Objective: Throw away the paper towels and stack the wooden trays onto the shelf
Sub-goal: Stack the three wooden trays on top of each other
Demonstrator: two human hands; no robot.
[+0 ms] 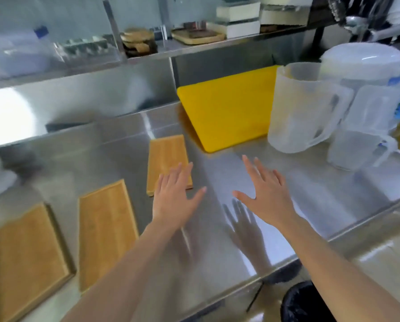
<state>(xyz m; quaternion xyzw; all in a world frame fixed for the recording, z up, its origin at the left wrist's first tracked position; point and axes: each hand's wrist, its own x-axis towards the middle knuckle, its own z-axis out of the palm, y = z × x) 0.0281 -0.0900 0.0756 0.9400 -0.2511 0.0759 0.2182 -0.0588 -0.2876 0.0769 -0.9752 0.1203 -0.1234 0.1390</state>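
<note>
Three wooden trays on steel counter (287,182): nearest tray (167,162) partly under left hand (174,196) fingertips, middle tray (105,233) and far tray (26,259) further left of it. Both hands empty, fingers spread wide. Right hand (265,194) above bare steel. Yellow board (227,112) beyond hands, clear jugs (303,108) right of it.

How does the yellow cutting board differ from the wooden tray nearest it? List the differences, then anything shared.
The yellow cutting board leans against the back wall; the nearest wooden tray lies flat. The board is plain yellow and looks larger; the tray shows tan wood grain. Both are rectangular and rest on the steel counter.
</note>
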